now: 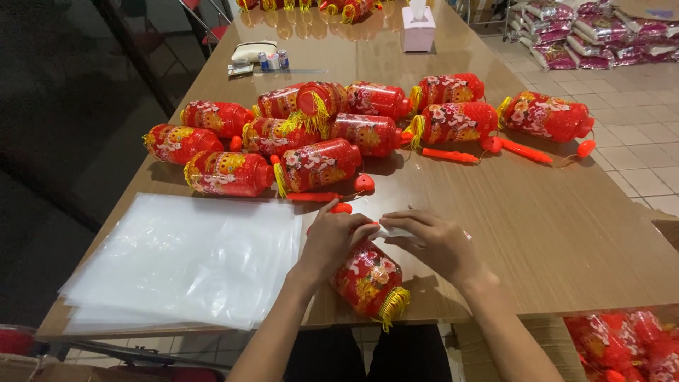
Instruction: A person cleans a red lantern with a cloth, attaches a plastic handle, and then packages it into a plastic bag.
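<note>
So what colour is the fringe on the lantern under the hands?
Yellow fringe on a red lantern, clearest in the head view.

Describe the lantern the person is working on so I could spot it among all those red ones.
Start at the long brown table and find the stack of clear plastic sheets at its near edge. Just to the right, a red lantern with a yellow tassel lies under the left hand and right hand. Unlike the heap farther back, it lies alone and is being handled.

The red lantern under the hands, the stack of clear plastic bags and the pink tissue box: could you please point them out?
Red lantern (368, 277), head view: its patterned body.
Stack of clear plastic bags (187, 258), head view: top sheet's middle.
Pink tissue box (418, 30), head view: its front face.
</note>
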